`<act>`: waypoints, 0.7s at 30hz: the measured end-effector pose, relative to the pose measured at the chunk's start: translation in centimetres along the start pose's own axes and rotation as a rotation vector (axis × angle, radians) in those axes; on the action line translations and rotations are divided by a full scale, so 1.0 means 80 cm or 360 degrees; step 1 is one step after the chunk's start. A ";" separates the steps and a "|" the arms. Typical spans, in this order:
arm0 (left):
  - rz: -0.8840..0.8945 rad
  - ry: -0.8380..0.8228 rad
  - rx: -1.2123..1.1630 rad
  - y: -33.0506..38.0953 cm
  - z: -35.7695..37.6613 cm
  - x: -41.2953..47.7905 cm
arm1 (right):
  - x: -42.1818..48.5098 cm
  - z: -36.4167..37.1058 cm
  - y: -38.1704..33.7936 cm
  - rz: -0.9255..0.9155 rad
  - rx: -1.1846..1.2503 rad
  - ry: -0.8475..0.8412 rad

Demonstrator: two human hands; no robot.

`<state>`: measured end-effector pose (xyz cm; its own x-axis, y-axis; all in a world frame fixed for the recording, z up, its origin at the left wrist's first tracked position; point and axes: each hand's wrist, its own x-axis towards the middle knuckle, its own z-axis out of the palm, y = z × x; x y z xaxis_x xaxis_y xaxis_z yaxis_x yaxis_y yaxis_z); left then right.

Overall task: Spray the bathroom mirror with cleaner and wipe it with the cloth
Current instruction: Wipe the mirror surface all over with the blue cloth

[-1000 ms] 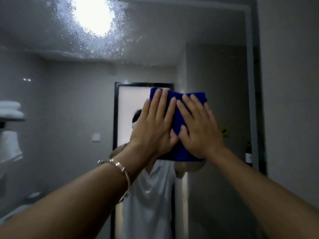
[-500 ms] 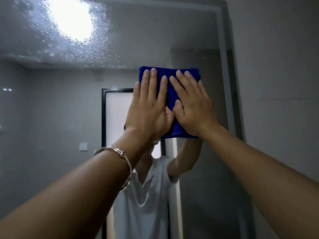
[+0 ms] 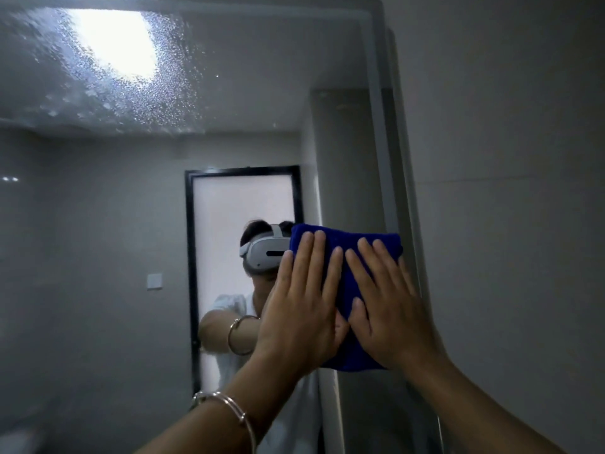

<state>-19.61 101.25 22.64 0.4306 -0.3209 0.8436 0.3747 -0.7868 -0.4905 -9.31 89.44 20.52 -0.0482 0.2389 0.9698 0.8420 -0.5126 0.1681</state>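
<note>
Obs.: cloth [image 3: 347, 239] lies flat against the mirror [image 3: 98, 273], at about 4 o'clock on the glass, its far side just beside the frame [image 3: 376, 126]. Left hand [image 3: 301, 309] and right hand [image 3: 389, 312] press on it side by side, palms down, fingers straight and slightly spread, thumbs meeting at the middle. Neither hand pinches or curls round the fabric; it is pinned by flat pressure alone.

Step in hand, as I judge it: wiping. A band of droplets [image 3: 108, 93] sits at 10 to 11 o'clock on the glass, across the reflected ceiling light, and looks unwiped.

Method notes:
- Keep both palms flat so the whole folded face bears on the glass; a lifted corner would likely leave streaks.
- Work toward the wet band at 11 o'clock in overlapping passes, running right up to the frame.
- Refold to a dry face if smearing shows.

Materials:
- Cloth: deep blue, soft nap, probably microfibre, folded into a thick rectangle with rounded corners.
- Mirror: smooth, hard, upright; beaded spray suggests the liquid has not spread or run much.
- Frame: narrow, pale, straight, with a rounded top corner.
- Wall [image 3: 507, 191] at 3 o'clock: matte grey.
- Bracelet [image 3: 229, 409] on the left wrist: thin, shiny metal; keep it off the glass.
</note>
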 end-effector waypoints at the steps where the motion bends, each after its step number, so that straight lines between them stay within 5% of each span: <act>1: 0.0024 -0.0021 0.0014 -0.002 -0.001 0.002 | 0.001 -0.001 0.002 -0.0019 -0.0003 -0.0020; 6: 0.0169 -0.0027 0.0037 -0.014 -0.011 0.024 | 0.019 -0.012 0.020 -0.0147 -0.0016 -0.0086; 14: -0.0118 -0.0046 0.0246 -0.028 -0.035 0.186 | 0.176 -0.060 0.109 -0.0161 -0.0177 -0.0152; 21: -0.0209 0.0077 0.0105 -0.012 -0.022 0.181 | 0.163 -0.044 0.106 -0.0054 0.0027 0.0003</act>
<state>-15.20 96.45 35.69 0.3347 -0.2439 0.9102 0.4788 -0.7879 -0.3872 -4.72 85.29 35.22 -0.0780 0.2547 0.9639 0.8490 -0.4898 0.1982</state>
